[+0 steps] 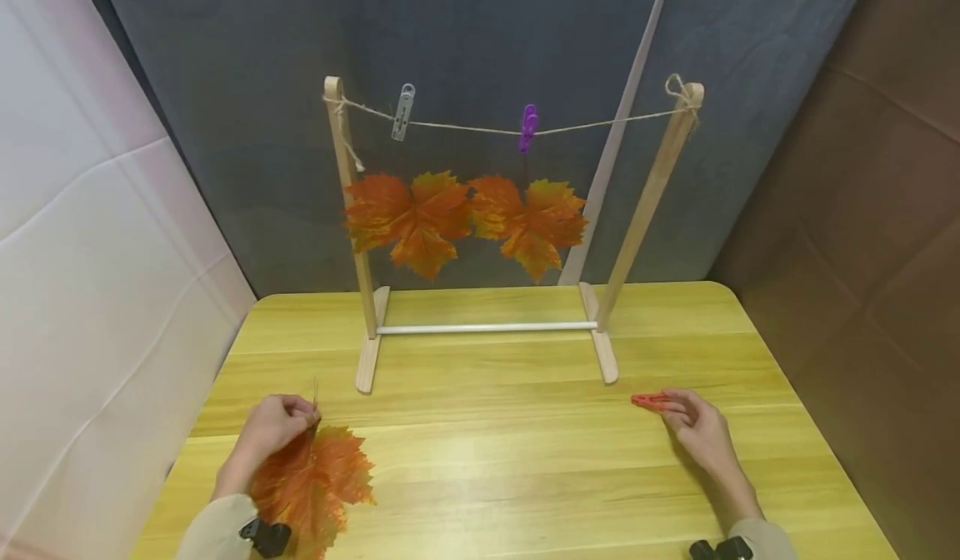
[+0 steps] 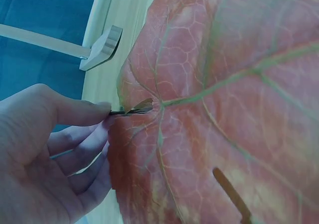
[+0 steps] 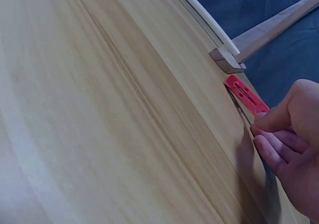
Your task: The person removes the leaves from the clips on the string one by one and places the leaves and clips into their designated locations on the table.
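Note:
At the table's left side, my left hand [image 1: 276,428] pinches the thin stem of an orange maple leaf [image 1: 324,481] between thumb and fingers. In the left wrist view the leaf's veined face [image 2: 199,114] fills much of the picture, its stem running into the fingertips. On the right, my right hand [image 1: 701,433] holds a red clothespin [image 1: 648,402] by one end, low over the wood. Its other end points away from the fingers, toward the rack's foot, in the right wrist view [image 3: 246,93].
A wooden rack stands at the back, its posts [image 1: 651,202] joined by a string [image 1: 465,128] and a white bar [image 1: 487,327]. A grey clothespin [image 1: 402,112] and a purple clothespin [image 1: 528,128] sit on the string, with two maple leaves [image 1: 414,220] hanging below them.

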`<state>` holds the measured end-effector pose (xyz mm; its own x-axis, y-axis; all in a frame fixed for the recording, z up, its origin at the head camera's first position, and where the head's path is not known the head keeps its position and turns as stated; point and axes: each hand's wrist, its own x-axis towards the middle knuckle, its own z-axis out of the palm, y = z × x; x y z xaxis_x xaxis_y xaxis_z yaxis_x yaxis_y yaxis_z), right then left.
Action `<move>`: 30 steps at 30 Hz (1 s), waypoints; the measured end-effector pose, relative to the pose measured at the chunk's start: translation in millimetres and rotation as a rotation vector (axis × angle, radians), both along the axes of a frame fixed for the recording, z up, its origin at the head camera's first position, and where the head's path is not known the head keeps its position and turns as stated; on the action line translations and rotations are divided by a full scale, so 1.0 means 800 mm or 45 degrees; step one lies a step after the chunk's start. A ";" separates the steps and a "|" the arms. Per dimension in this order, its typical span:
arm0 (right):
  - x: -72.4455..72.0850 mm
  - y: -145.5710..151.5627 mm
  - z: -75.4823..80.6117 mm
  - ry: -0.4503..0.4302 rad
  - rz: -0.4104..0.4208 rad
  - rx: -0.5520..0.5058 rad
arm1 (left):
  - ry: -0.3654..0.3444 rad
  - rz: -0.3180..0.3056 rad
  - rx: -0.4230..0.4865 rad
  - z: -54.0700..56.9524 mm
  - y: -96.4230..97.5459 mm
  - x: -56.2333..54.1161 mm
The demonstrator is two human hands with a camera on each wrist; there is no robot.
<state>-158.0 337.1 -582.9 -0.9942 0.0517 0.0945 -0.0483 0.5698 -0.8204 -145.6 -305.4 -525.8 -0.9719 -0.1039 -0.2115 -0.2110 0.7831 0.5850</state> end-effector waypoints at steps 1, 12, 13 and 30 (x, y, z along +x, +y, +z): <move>-0.001 0.000 0.000 -0.003 -0.007 0.008 | 0.003 0.003 0.001 0.000 0.000 0.000; -0.011 0.001 0.003 0.010 -0.037 0.076 | 0.017 0.029 0.014 -0.001 -0.003 0.003; -0.011 0.001 0.003 0.023 -0.039 0.087 | 0.020 0.027 0.015 -0.002 -0.004 0.003; -0.006 0.007 0.015 0.057 -0.109 0.112 | 0.052 0.047 0.040 -0.003 -0.005 0.003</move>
